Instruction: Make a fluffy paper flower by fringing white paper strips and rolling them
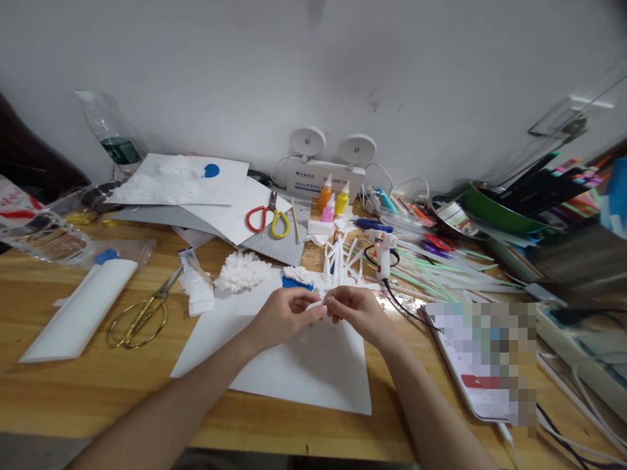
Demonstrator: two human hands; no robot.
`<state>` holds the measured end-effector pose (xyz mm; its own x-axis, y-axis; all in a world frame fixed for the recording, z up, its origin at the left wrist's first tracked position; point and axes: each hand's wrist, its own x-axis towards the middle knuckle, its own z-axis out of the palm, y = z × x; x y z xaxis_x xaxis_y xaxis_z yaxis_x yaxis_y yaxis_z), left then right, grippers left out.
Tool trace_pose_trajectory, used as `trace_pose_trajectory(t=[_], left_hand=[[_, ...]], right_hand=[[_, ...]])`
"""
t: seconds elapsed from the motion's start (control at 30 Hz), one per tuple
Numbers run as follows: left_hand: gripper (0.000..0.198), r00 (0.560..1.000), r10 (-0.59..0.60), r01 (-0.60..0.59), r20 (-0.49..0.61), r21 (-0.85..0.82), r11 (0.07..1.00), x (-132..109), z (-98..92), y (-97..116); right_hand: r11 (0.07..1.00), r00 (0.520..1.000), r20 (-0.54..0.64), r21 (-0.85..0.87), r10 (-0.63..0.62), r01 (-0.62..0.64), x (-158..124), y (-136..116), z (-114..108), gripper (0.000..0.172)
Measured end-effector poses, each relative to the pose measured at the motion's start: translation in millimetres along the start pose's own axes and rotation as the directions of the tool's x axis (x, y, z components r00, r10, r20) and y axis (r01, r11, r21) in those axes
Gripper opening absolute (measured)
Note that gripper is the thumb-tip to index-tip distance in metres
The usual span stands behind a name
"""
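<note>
My left hand (285, 317) and my right hand (360, 313) meet above a white sheet of paper (313, 372). Between their fingertips is a small white paper strip (317, 304), pinched from both sides and partly hidden by the fingers. Just beyond the hands lie loose white paper strips (345, 261). A blue piece (297, 282) with white crumpled bits on it sits behind my left hand. To its left rests a fluffy white paper clump (241, 271).
Gold-handled scissors (140, 316) and a white paper roll (81, 312) lie left. Red-and-yellow scissors (268, 219) rest on stacked papers behind. A glue gun (382, 253) stands back right, its cord running toward a tablet (480, 365). Paint bottles (326, 207) stand near the wall.
</note>
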<state>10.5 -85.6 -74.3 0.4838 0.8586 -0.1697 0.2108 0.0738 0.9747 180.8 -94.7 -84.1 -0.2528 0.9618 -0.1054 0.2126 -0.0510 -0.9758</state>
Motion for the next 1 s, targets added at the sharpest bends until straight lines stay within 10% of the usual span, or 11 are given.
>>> trace_pose_trajectory(t=[0.3,1.0], left_hand=[[0.029,0.999,0.031,-0.029,-0.042,0.039,0.999,1.7,0.8,-5.9],[0.029,0.999,-0.005,0.002,-0.031,-0.100,0.995,1.5,-2.0,0.3]], right_hand=[[0.981,0.997,-0.051,-0.188,-0.061,0.050,-1.8,-7.8,5.2,0.021],[0.996,0.999,-0.048,0.084,-0.003,0.007,2.2,-0.7,-7.1,0.023]])
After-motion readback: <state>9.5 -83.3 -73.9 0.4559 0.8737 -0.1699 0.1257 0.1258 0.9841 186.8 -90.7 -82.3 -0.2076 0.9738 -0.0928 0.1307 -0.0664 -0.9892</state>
